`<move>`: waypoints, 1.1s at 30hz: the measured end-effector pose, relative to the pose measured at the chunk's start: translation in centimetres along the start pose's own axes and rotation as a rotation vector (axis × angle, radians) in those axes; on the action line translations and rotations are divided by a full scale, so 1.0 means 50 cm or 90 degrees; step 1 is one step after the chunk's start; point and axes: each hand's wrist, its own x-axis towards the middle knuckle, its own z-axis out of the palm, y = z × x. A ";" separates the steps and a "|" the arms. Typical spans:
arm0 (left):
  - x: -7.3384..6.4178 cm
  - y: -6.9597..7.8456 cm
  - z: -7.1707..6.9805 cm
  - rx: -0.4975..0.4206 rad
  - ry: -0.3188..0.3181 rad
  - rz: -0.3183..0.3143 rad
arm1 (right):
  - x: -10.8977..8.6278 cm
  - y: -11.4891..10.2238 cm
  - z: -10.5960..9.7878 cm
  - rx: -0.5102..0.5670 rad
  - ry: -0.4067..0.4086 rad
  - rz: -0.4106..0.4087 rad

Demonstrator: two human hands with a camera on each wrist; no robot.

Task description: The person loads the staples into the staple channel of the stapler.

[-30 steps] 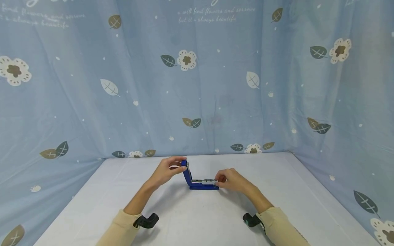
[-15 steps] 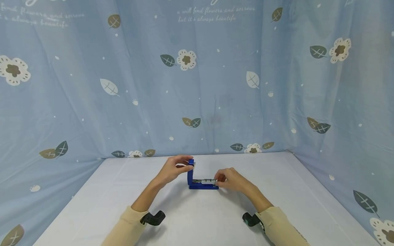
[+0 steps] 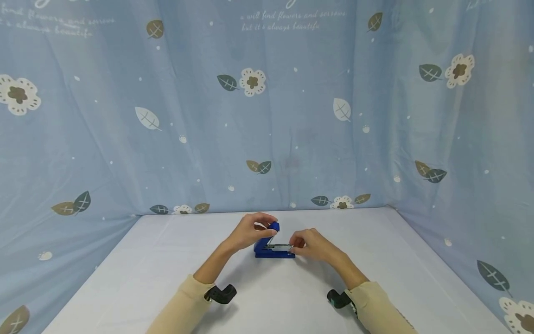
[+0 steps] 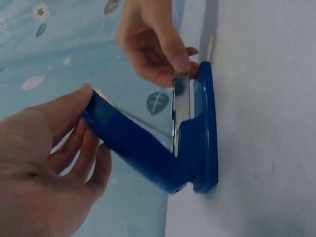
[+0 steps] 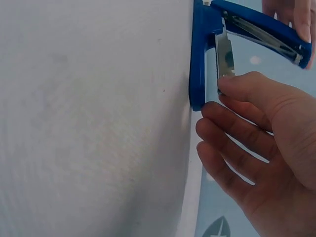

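A blue stapler (image 3: 273, 254) stands on the white table with its top arm swung up at a slant from the hinge at its left end. My left hand (image 3: 250, 231) pinches the free end of that raised top arm (image 4: 131, 138) between thumb and fingers. At the other end, my right hand (image 3: 313, 244) pinches the tip of the metal staple magazine (image 5: 225, 57) with thumb and index finger. Its other fingers spread below, close to the front of the stapler's base (image 5: 197, 74). A thin metal rod shows between the top arm and the magazine in the left wrist view.
White cloth covers the table (image 3: 146, 260). Behind it and along both sides hangs a blue curtain (image 3: 292, 139) printed with leaves and flowers. A black wrist camera sits on each forearm, the left one (image 3: 223, 294) and the right one (image 3: 338, 299).
My left hand has moved right and slightly down, tipping the stapler's top arm from leaning back, through upright, to slanting over the magazine. The right hand stays at the magazine's tip.
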 end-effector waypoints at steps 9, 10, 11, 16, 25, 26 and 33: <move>0.015 0.010 0.024 0.031 -0.030 0.006 | -0.003 -0.002 -0.004 -0.013 0.007 -0.019; 0.016 0.010 0.026 0.031 -0.034 0.006 | -0.003 -0.001 -0.004 -0.013 0.007 -0.020; 0.016 0.009 0.027 0.030 -0.037 0.003 | -0.003 0.000 -0.003 -0.010 0.007 -0.020; 0.017 0.003 0.035 0.031 -0.050 0.003 | -0.003 0.004 0.000 0.003 0.005 -0.017; 0.019 -0.006 0.041 0.042 -0.064 0.022 | -0.003 0.007 0.002 -0.004 0.006 -0.045; 0.019 -0.007 0.042 0.044 -0.065 0.024 | -0.004 0.007 0.002 -0.005 0.006 -0.047; 0.018 -0.014 0.050 0.053 -0.061 0.030 | -0.005 0.006 0.004 -0.012 0.005 -0.047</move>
